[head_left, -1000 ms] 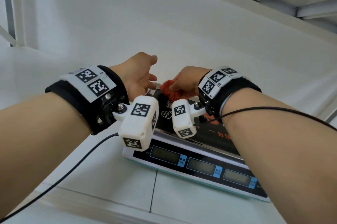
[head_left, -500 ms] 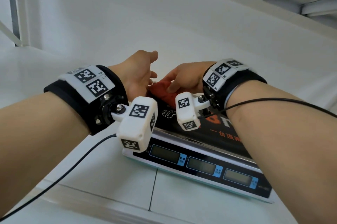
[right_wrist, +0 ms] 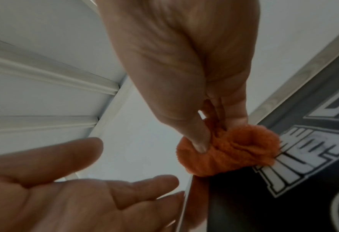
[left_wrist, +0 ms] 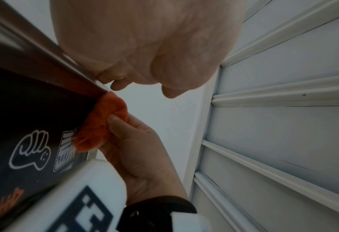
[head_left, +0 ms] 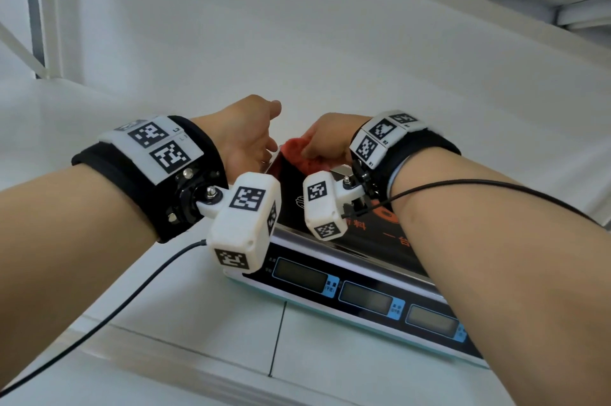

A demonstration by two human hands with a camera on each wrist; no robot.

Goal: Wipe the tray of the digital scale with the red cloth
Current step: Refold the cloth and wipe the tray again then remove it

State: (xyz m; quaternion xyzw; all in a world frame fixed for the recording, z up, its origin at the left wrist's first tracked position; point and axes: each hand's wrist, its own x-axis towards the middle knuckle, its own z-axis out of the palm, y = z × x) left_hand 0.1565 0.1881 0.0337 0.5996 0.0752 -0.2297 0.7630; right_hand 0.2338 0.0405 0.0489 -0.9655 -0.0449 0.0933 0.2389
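The digital scale (head_left: 363, 293) stands on the white table, its dark printed tray (head_left: 287, 200) rimmed in metal. My right hand (head_left: 322, 141) pinches the bunched red cloth (head_left: 297, 154) and holds it on the tray's far left corner. The right wrist view shows thumb and fingers (right_wrist: 200, 141) gripping the red cloth (right_wrist: 230, 150) on the tray (right_wrist: 283, 204). My left hand (head_left: 261, 137) is beside the tray's left edge, fingers relaxed and holding nothing. In the left wrist view its fingertips (left_wrist: 113, 81) sit at the rim by the cloth (left_wrist: 103, 125).
The scale's front panel with three displays (head_left: 367, 298) faces me near the table's front edge (head_left: 165, 359). A white wall (head_left: 297, 41) rises behind the scale. Black cables (head_left: 109, 319) run from both wrist units across the table.
My right hand has drawn the cloth a little left, toward the tray's far left corner, and bunched it again after pressing flatter. The left hand has stayed by the tray's edge.
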